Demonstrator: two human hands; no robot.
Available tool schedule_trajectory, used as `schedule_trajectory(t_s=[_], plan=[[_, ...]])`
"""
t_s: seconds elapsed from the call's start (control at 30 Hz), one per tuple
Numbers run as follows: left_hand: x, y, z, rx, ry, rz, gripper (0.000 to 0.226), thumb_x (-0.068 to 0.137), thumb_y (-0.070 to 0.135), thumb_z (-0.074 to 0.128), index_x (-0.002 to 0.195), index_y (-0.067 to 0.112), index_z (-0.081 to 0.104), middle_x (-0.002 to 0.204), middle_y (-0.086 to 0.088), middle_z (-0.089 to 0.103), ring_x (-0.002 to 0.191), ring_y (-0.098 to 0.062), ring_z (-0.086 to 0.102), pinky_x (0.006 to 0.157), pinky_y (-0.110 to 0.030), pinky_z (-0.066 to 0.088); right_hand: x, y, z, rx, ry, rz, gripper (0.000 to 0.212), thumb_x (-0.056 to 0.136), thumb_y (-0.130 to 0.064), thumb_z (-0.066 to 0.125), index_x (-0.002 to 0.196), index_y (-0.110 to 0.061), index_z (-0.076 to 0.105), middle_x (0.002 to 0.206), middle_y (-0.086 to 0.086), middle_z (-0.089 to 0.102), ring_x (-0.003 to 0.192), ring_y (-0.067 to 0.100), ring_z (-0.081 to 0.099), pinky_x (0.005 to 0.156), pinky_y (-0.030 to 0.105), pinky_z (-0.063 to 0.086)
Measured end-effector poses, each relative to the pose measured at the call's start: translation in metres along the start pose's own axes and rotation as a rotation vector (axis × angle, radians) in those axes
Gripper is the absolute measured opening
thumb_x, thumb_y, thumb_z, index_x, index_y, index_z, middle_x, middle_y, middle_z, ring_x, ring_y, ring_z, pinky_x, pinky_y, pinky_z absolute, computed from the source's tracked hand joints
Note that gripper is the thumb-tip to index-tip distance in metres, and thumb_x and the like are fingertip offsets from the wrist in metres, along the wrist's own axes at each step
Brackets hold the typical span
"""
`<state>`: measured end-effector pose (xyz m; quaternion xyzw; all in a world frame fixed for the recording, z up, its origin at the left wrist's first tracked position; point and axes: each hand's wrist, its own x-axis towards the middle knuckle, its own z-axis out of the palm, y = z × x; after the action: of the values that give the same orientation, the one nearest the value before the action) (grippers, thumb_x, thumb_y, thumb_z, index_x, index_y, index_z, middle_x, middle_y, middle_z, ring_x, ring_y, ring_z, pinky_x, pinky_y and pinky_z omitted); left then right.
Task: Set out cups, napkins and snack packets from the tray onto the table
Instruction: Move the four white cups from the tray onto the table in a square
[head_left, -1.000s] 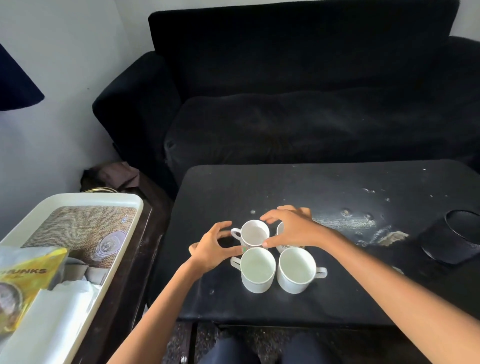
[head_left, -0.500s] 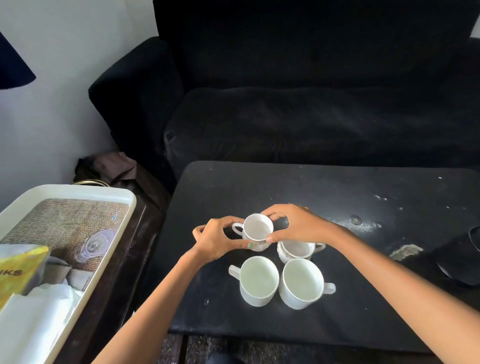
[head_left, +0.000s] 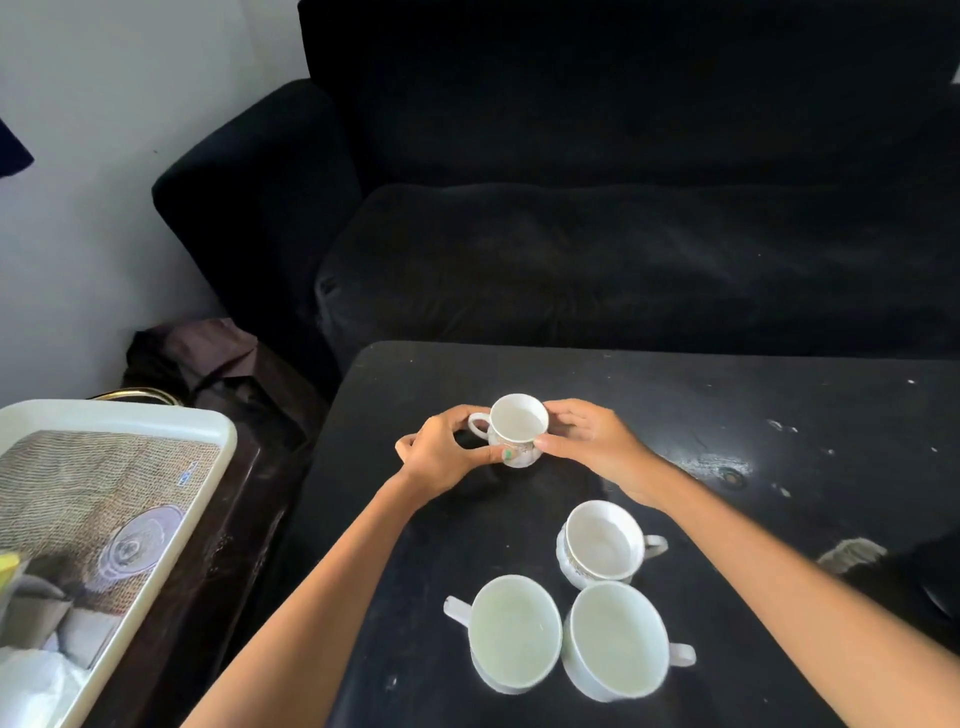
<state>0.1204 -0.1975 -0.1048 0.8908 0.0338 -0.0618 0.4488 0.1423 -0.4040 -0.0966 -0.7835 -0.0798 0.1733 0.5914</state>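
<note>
A small white patterned cup (head_left: 517, 434) is held upright over the black table (head_left: 675, 415), towards its far left part. My left hand (head_left: 444, 457) grips its handle side, and my right hand (head_left: 592, 441) pinches the other side. Three more white cups stand nearer to me: a patterned cup (head_left: 600, 543), a plain cup (head_left: 514, 634) with its handle to the left, and a plain cup (head_left: 615, 642) with its handle to the right. The white tray (head_left: 156, 415) at the left holds white napkins (head_left: 36, 680) and a sliver of yellow packet (head_left: 8, 564).
A black sofa (head_left: 597, 234) runs behind the table. The tray lies on a dark side table (head_left: 228, 519) and has a woven mat and a clear lid (head_left: 137, 543) in it. A dark round object (head_left: 935, 577) sits at the table's right edge.
Both hands lifted the small patterned cup out of the cluster and carried it away from me, towards the far left of the table. The other three cups stayed put.
</note>
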Motion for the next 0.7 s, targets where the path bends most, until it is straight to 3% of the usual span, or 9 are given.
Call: schedule_trajectory(t_s=[0.1, 0.23, 0.3, 0.4, 0.5, 0.7], plan=[[0.016, 0.001, 0.001, -0.036, -0.004, 0.014, 0.032, 0.069, 0.045, 0.080, 0.090, 0.052, 0.057, 0.097, 0.032, 0.061, 0.095, 0.017, 0.048, 0.084, -0.025, 0.020, 0.011, 0.004, 0.002, 0.018, 0.038, -0.021, 0.041, 0.084, -0.013, 0.069, 0.122, -0.021, 0.056, 0.126, -0.004, 0.061, 0.120, 0.009, 0.055, 0.101, 0.027, 0.045], [0.035, 0.001, -0.001, -0.138, -0.067, 0.028, 0.038, 0.072, 0.031, 0.081, 0.098, 0.046, 0.058, 0.109, 0.019, 0.064, 0.109, -0.004, 0.057, 0.106, -0.047, 0.034, 0.023, 0.007, 0.003, 0.015, 0.087, -0.038, 0.040, 0.085, -0.016, 0.068, 0.122, -0.025, 0.055, 0.128, -0.008, 0.059, 0.123, 0.007, 0.051, 0.109, 0.033, 0.038], [0.042, 0.002, -0.002, -0.174, -0.083, 0.041, 0.042, 0.074, 0.024, 0.081, 0.107, 0.039, 0.059, 0.113, 0.013, 0.064, 0.111, -0.009, 0.058, 0.106, -0.047, 0.038, 0.027, 0.007, 0.003, 0.027, 0.110, -0.049, 0.039, 0.085, -0.016, 0.068, 0.121, -0.027, 0.056, 0.126, -0.009, 0.059, 0.122, 0.005, 0.051, 0.109, 0.031, 0.037], [0.049, 0.003, -0.003, -0.270, -0.119, 0.052, 0.049, 0.075, 0.013, 0.079, 0.117, 0.023, 0.057, 0.112, 0.007, 0.064, 0.105, -0.009, 0.061, 0.096, -0.029, 0.050, 0.032, 0.008, 0.003, 0.041, 0.125, -0.064, 0.039, 0.086, -0.015, 0.067, 0.123, -0.024, 0.056, 0.126, -0.008, 0.060, 0.121, 0.005, 0.052, 0.108, 0.029, 0.037], [0.054, 0.005, -0.004, -0.293, -0.137, 0.040, 0.053, 0.075, 0.011, 0.078, 0.122, 0.018, 0.055, 0.115, 0.002, 0.062, 0.101, -0.009, 0.060, 0.083, -0.016, 0.050, 0.037, 0.007, 0.003, 0.057, 0.127, -0.071, 0.038, 0.087, -0.014, 0.066, 0.122, -0.023, 0.056, 0.124, -0.010, 0.060, 0.120, 0.004, 0.052, 0.107, 0.027, 0.038], [0.057, 0.006, -0.002, -0.256, -0.129, -0.017, 0.067, 0.078, 0.016, 0.077, 0.136, 0.019, 0.042, 0.126, -0.002, 0.057, 0.116, -0.017, 0.054, 0.101, -0.029, 0.043, 0.041, 0.010, 0.003, 0.085, 0.153, -0.053, 0.038, 0.086, -0.016, 0.067, 0.123, -0.023, 0.057, 0.123, -0.011, 0.060, 0.119, 0.003, 0.052, 0.106, 0.027, 0.038]])
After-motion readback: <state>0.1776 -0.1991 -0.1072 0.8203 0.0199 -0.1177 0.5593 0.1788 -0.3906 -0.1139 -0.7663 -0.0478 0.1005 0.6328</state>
